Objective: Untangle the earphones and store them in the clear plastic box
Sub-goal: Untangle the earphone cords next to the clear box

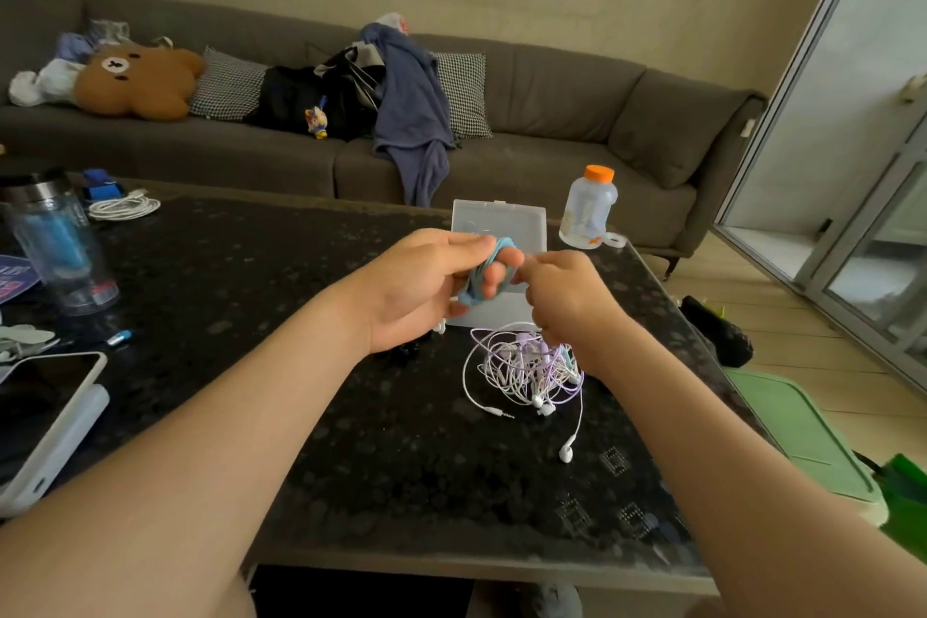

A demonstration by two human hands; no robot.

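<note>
Blue cord (482, 277) coils round the curled fingers of my left hand (421, 286), my right hand (567, 299) pinching it. Behind sits the flat clear plastic box (501, 221); below, tangled white-lilac earphones (526, 366).

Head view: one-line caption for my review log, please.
Left hand holds a coiled blue earphone cable, right hand pinching it, near the clear plastic box and a tangled earphone pile.

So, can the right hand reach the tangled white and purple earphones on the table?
Probably yes: the tangled earphones lie just under the right hand, with nothing between. But its fingers seem to pinch the blue earphones wound on the left hand, so release first.
</note>
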